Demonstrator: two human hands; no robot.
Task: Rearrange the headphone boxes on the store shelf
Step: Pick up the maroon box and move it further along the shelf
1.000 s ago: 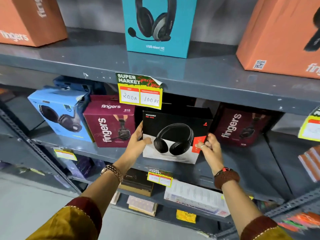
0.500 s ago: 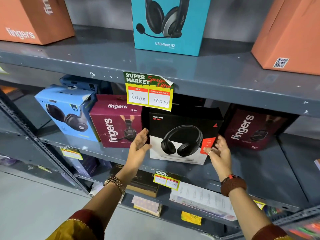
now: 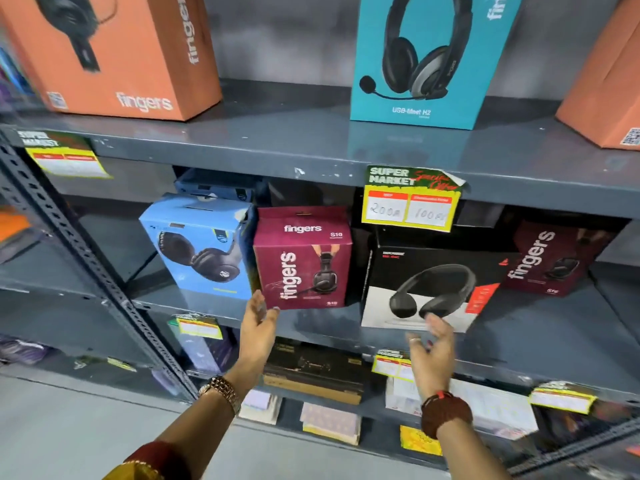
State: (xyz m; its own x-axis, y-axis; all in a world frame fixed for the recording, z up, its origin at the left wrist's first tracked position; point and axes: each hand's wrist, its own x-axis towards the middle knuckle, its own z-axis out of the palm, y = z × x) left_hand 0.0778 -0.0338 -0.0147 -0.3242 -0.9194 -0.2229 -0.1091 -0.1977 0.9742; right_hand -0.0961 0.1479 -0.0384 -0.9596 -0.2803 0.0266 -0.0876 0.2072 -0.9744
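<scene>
Your left hand is spread open at the maroon box's lower left corner, mid-frame. Your right hand, fingers loose and empty, hovers just below the black-and-white box.

Grey metal shelving with perforated upright, dark grey back wall, pale grey floor

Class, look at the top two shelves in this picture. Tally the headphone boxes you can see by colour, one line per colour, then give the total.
Orange boxes: 2
Teal box: 1
Blue boxes: 2
Maroon boxes: 2
Black and white box: 1
Total: 8
</scene>
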